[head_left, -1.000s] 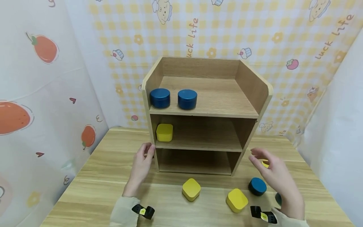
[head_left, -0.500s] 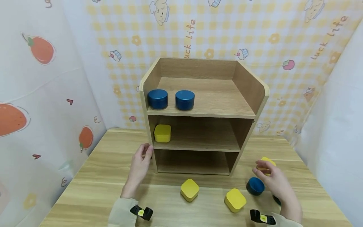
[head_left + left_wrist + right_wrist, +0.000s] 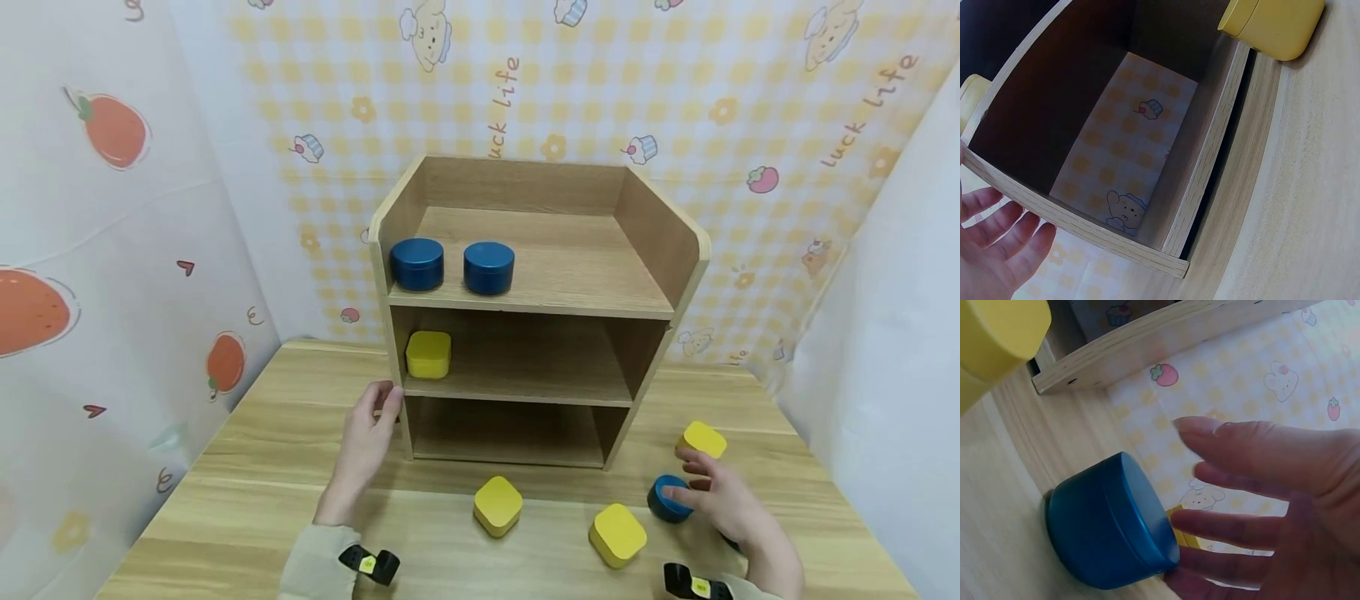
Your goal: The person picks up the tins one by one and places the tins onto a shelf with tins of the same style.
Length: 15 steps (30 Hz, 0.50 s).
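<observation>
My left hand (image 3: 365, 433) is at the left side panel of a small wooden shelf unit (image 3: 540, 304). In the left wrist view its extended fingers (image 3: 1015, 240) lie along the outside of that panel, with the thumb mostly out of frame. My right hand (image 3: 735, 504) hovers at a round blue lidded tin (image 3: 666, 500) on the table, thumb and fingers spread. The right wrist view has the tin (image 3: 1107, 525) close before the fingertips, the lower ones overlapping its lid edge. Behind my right wrist, another dark blue tin (image 3: 731, 543) is mostly hidden.
Two blue tins (image 3: 417, 264) (image 3: 488, 267) stand on the top shelf, left half. A yellow rounded-square box (image 3: 428, 355) is at the middle shelf's left end. More yellow boxes (image 3: 498, 506) (image 3: 617, 535) (image 3: 703, 439) lie on the wooden table (image 3: 247, 467). Patterned cloth walls enclose it.
My right hand has come down and toward the front, from over the far yellow box to the blue tin, uncovering that box. My left hand stays at the panel. The head view shifts slightly.
</observation>
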Tool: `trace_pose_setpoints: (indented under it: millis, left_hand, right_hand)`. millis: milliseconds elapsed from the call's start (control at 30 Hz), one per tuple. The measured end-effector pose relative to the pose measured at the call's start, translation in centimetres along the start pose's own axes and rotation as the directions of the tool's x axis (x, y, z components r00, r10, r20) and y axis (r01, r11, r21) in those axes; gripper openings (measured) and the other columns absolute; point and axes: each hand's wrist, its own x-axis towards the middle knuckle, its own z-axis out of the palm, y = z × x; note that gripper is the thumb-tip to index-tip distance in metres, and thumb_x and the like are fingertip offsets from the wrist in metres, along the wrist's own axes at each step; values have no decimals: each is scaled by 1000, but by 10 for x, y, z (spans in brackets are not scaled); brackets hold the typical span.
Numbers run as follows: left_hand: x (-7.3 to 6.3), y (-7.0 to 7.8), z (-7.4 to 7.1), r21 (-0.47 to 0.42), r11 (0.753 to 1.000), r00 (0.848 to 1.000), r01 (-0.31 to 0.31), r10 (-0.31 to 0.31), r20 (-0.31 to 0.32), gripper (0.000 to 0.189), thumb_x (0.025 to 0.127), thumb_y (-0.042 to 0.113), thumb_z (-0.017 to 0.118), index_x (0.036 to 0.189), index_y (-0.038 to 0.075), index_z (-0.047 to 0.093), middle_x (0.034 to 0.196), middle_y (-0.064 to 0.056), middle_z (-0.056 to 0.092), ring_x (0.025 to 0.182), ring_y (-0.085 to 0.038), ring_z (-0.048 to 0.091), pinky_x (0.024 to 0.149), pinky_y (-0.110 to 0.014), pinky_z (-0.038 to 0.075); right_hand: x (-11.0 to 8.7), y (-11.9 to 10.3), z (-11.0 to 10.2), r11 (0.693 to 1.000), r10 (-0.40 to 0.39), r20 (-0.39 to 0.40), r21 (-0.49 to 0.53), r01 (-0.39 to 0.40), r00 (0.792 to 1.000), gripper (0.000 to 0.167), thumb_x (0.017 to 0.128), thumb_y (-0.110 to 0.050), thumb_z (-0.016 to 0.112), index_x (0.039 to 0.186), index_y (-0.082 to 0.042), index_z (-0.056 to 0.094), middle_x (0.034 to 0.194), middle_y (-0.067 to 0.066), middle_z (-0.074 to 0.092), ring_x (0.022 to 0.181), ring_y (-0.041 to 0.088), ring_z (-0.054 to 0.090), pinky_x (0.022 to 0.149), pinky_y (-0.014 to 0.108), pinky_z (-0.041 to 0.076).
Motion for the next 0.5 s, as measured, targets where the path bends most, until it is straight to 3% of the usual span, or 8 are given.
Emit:
trace_pose_setpoints:
  millis: [267,500]
  left_hand:
    - [-1,-1,0,21,1000,1000,9,-8,-7,47,104,39,47,125,-2,56,118,-17,62,105,-29,59,86,-45,48]
    - [0,0,0,17,1000,1000,0,0,-3,47,104,39,47,126,-2,55,118,-18,62,107,-30,58,87,-46,48]
  right_hand:
    - [5,8,3,1000,1,71,2,-1,997,76,86,-14,76,141,13,32,133,45,37,111,52,50,82,49,51]
    - [8,13,7,1000,21,92,-12,-20,996,74,83,-15,79,140,8,38,133,37,42,116,49,44,90,57,42]
